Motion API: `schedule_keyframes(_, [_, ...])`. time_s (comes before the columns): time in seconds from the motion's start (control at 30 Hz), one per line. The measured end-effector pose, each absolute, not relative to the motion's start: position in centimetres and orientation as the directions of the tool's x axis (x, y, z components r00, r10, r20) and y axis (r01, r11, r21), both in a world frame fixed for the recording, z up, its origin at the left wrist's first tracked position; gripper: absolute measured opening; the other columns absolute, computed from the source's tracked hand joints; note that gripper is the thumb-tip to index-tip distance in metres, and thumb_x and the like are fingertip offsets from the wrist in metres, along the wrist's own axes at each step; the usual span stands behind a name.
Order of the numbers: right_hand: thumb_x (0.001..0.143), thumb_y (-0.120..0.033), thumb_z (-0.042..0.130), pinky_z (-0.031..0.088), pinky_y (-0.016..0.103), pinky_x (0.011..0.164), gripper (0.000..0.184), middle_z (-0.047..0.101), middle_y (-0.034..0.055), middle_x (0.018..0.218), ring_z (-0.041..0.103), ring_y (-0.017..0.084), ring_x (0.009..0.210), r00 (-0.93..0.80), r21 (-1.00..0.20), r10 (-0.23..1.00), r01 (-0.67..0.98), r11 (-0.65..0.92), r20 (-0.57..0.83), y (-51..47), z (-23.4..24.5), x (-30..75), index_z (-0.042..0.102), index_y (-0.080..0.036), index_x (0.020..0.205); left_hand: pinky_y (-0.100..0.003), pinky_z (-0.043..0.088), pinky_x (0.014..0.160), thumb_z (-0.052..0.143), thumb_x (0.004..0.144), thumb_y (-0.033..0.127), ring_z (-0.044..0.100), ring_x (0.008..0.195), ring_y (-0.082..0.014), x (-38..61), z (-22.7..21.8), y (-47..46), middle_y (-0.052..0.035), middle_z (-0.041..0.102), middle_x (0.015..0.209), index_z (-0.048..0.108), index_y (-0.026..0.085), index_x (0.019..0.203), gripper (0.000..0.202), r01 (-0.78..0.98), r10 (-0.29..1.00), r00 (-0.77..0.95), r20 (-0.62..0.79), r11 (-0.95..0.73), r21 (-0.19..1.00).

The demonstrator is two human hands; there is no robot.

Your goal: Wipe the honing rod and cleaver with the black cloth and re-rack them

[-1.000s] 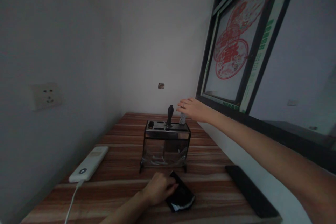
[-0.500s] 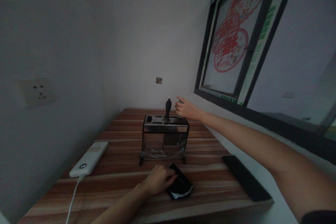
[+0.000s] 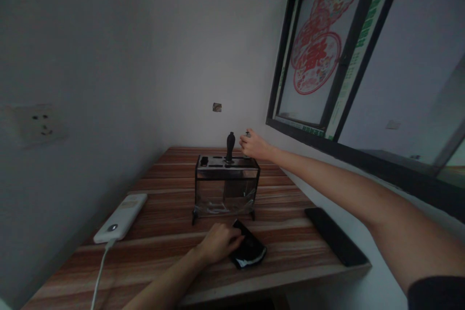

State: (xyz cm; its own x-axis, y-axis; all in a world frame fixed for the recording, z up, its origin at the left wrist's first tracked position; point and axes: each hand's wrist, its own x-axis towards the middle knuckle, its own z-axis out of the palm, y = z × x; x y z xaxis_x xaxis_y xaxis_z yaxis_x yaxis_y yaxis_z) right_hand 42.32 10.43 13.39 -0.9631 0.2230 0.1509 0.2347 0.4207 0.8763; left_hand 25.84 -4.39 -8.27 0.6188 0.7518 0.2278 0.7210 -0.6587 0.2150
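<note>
My right hand (image 3: 253, 146) reaches far across the wooden table (image 3: 163, 242), closed around a small pale bottle (image 3: 248, 134) behind the right end of a clear knife block (image 3: 225, 189). Only the bottle's top shows above my fingers. A black knife handle (image 3: 230, 145) sticks up from the block's metal top, just left of that hand. My left hand (image 3: 220, 243) rests near the front edge with its fingers curled on a black glossy pouch (image 3: 250, 252).
A white power bank (image 3: 120, 210) with a cable (image 3: 100, 273) lies at the left. A flat black phone-like slab (image 3: 336, 236) lies at the table's right edge. A wall socket (image 3: 36, 123) is on the left wall, a dark-framed window (image 3: 327, 53) on the right.
My right hand went from hovering flat above the small bottle to closing around it behind the block. The view dropped slightly. My left hand stayed on the black pouch.
</note>
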Motion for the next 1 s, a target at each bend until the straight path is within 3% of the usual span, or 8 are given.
schedule_keyframes(0.13, [0.084, -0.011, 0.052, 0.038, 0.048, 0.083, 0.019, 0.068, 0.0090, 0.079, 0.051, 0.023, 0.088, -0.958, 0.854, 0.234, 0.259, 0.451, 0.167, 10.4, 14.0, 42.5, 0.069, -0.015, 0.075, -0.022, 0.037, 0.059, 0.042, 0.093, 0.028, 0.064, 0.069, -0.0162, 25.8, -8.2, -4.4, -0.0029, 0.070, 0.074, 0.066, 0.021, 0.077, 0.029, 0.718, 0.751, 0.619, 0.230, -0.660, 0.222])
schedule_keyframes(0.43, [0.083, -0.004, 0.044, 0.025, 0.051, 0.103, 0.033, 0.065, 0.0008, 0.073, 0.051, 0.018, 0.083, -0.924, 0.778, 0.184, 0.381, 0.500, 0.334, 10.8, 19.3, 43.6, 0.068, -0.022, 0.068, -0.022, 0.037, 0.059, 0.042, 0.093, 0.028, 0.065, 0.069, -0.0158, 25.8, -8.1, -4.3, -0.0029, 0.071, 0.074, 0.066, 0.020, 0.078, 0.030, 0.711, 0.748, 0.621, 0.233, -0.663, 0.234])
schedule_keyframes(0.63, [0.086, -0.006, 0.038, 0.022, 0.051, 0.105, 0.034, 0.066, 0.0025, 0.076, 0.050, 0.017, 0.084, -0.919, 0.884, 0.239, 0.373, 0.282, 0.312, 9.8, 24.1, 45.1, 0.067, -0.018, 0.073, -0.023, 0.035, 0.057, 0.043, 0.093, 0.028, 0.066, 0.070, -0.0166, 25.9, -8.4, -4.2, -0.0027, 0.071, 0.075, 0.066, 0.020, 0.077, 0.029, 0.710, 0.744, 0.623, 0.243, -0.668, 0.224])
schedule_keyframes(0.8, [0.091, -0.006, 0.032, 0.023, 0.045, 0.103, 0.035, 0.068, 0.0094, 0.082, 0.052, 0.016, 0.087, -0.896, 0.929, 0.331, 0.351, 0.115, 0.297, 8.2, 27.0, 47.0, 0.066, -0.009, 0.083, -0.023, 0.034, 0.057, 0.041, 0.093, 0.028, 0.065, 0.069, -0.0162, 25.8, -8.3, -4.3, -0.0027, 0.071, 0.075, 0.065, 0.020, 0.077, 0.030, 0.709, 0.742, 0.624, 0.244, -0.669, 0.222])
schedule_keyframes(1.0, [0.090, -0.005, 0.031, 0.034, 0.040, 0.090, 0.036, 0.069, 0.0094, 0.080, 0.057, 0.019, 0.085, -0.842, 0.913, 0.414, 0.404, 0.057, 0.347, 7.0, 29.1, 49.7, 0.066, -0.011, 0.081, -0.022, 0.036, 0.057, 0.042, 0.093, 0.028, 0.065, 0.068, -0.0155, 25.8, -8.2, -4.3, -0.0026, 0.070, 0.074, 0.066, 0.020, 0.078, 0.030, 0.714, 0.751, 0.616, 0.240, -0.660, 0.233])
